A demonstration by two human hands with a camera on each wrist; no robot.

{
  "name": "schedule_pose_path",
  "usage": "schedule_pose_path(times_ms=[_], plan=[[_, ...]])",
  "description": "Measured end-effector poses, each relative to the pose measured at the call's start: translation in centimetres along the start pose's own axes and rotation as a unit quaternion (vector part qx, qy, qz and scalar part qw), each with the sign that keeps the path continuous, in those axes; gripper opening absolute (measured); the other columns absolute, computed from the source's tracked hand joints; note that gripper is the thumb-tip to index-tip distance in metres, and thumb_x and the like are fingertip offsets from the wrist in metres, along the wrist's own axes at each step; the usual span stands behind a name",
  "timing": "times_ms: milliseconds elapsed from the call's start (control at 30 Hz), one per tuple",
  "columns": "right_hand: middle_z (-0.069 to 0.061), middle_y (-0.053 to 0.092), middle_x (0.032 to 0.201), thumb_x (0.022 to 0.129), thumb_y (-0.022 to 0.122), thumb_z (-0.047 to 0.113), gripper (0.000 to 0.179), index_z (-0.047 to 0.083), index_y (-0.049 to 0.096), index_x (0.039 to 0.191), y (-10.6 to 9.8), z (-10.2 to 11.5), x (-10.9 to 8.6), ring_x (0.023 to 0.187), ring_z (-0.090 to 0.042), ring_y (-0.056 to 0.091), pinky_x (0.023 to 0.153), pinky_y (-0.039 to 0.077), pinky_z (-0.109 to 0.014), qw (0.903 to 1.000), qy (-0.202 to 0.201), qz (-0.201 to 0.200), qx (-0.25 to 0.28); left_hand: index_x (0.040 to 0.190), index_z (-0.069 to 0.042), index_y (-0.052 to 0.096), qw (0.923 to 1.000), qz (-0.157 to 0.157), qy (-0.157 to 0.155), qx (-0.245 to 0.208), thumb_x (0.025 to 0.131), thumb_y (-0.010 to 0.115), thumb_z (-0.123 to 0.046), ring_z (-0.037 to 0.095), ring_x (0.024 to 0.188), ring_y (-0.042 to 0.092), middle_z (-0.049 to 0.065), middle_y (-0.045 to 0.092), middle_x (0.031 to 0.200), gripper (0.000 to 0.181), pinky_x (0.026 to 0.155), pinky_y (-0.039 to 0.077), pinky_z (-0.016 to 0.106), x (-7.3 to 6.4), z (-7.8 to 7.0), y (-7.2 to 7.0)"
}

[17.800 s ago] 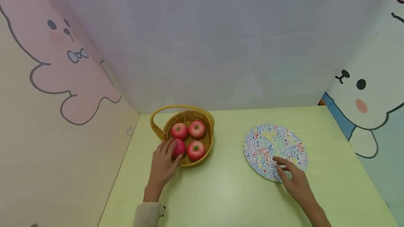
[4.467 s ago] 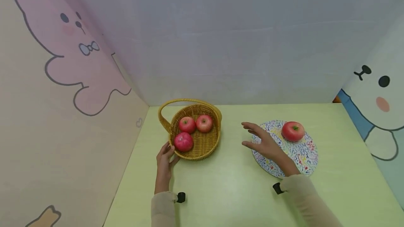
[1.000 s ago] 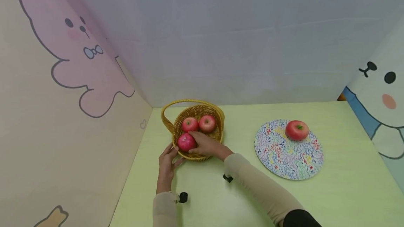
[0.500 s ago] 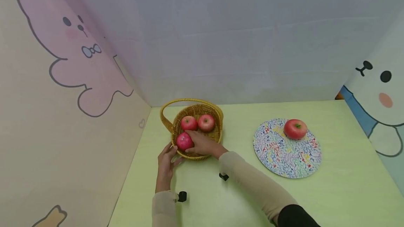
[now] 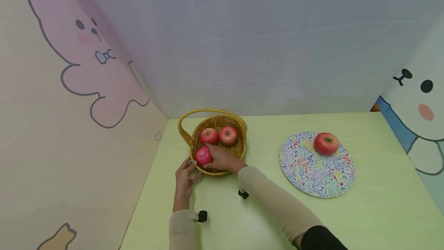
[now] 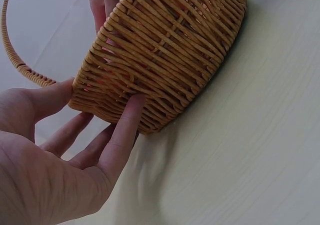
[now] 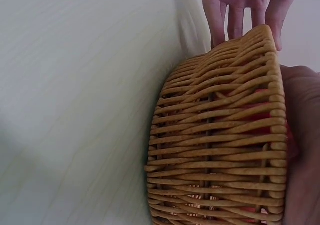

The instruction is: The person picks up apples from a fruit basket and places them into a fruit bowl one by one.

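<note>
Pink fruit (image 5: 202, 156) partly behind right hand (image 5: 223, 158), left sleeve (image 5: 182, 230) cropped

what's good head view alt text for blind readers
A person's right hand grips a pink fruit inside a wicker basket, beside two apples, while the left hand holds the basket. To the right, another apple rests on a speckled round mat.

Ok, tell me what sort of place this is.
Probably an indoor booth set up for tabletop work: a pale yellow-green, straight-edged table, a creased grey sheet behind it, and pale side walls printed with cartoon animals.
</note>
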State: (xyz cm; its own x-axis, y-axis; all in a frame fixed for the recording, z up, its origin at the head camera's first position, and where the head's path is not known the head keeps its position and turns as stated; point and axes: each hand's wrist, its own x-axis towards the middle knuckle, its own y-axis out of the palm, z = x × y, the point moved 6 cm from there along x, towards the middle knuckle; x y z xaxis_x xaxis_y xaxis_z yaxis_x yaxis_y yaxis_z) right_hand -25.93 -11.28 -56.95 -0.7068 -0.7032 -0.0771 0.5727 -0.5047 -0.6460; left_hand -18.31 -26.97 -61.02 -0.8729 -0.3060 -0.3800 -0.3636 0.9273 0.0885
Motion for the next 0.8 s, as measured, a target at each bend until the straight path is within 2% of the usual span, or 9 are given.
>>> schedule_pose_path(times_ms=[333,567,800], plan=[[-0.016,0.045,0.160,0.097,0.076,0.035,0.091,0.004,0.023,0.164,0.0,-0.2,0.2,0.148,-0.028,0.047,0.124,0.041,-0.045,0.9999,-0.010,-0.010,0.005,0.157,-0.017,0.049,1.0000,0.000,0.001,0.003,0.105,0.065,-0.022,0.024,0.129,0.059,0.016,0.051,0.157,0.055,0.100,0.060,0.051,0.0,0.0,0.2],[-0.019,0.045,0.160,0.096,0.077,0.030,0.090,0.001,0.024,0.163,-0.4,0.1,-0.2,0.148,-0.032,0.045,0.124,0.040,-0.048,0.9996,-0.012,-0.012,0.021,0.155,-0.016,0.051,1.0000,-0.009,0.000,0.001,0.105,0.064,-0.020,0.023,0.127,0.060,0.016,0.053,0.156,0.052,0.097,0.062,0.050,0.1,0.0,0.1],[-0.017,0.048,0.157,0.093,0.080,0.024,0.088,0.002,0.029,0.162,-1.2,-0.1,-0.7,0.146,-0.030,0.048,0.122,0.044,-0.046,0.9988,-0.015,-0.037,0.030,0.157,-0.015,0.049,1.0000,-0.004,0.000,-0.002,0.105,0.063,-0.020,0.028,0.134,0.056,0.016,0.050,0.157,0.054,0.099,0.060,0.051,0.0,0.1,0.1]])
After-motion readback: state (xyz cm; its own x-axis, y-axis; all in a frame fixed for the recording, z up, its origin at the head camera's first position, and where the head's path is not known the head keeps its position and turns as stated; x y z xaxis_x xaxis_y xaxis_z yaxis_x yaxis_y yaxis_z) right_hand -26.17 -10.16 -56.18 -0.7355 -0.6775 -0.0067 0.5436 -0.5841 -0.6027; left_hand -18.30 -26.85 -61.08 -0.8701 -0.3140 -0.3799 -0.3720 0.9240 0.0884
